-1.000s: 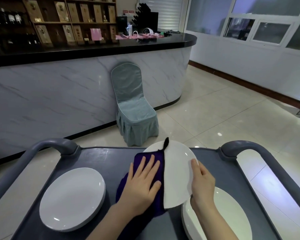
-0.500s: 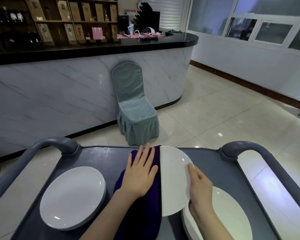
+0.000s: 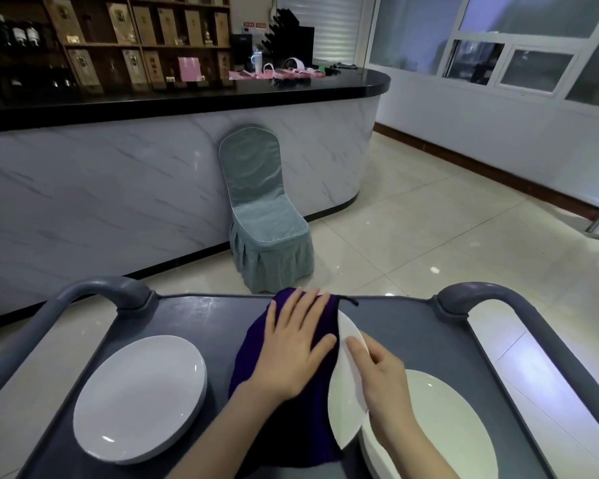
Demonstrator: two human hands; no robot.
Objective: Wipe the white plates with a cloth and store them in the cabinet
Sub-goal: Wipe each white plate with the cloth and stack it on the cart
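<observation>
A purple cloth lies spread over most of a white plate that I hold tilted above the grey cart top. My left hand presses flat on the cloth, fingers spread. My right hand grips the plate's right rim, thumb on its face. Only a narrow right strip of that plate shows. A stack of white plates sits at the left of the cart. Another stack of white plates sits at the right, under my right wrist.
Grey cart handles rise at the left and right. Beyond the cart stands a chair in a grey-green cover against a marble-fronted bar counter. Shelves with bottles and boxes line the back wall. Glossy tile floor stretches right.
My left hand slid the cloth away from me and to the right across the plate, covering more of it. My right hand has turned the plate more edge-on.
</observation>
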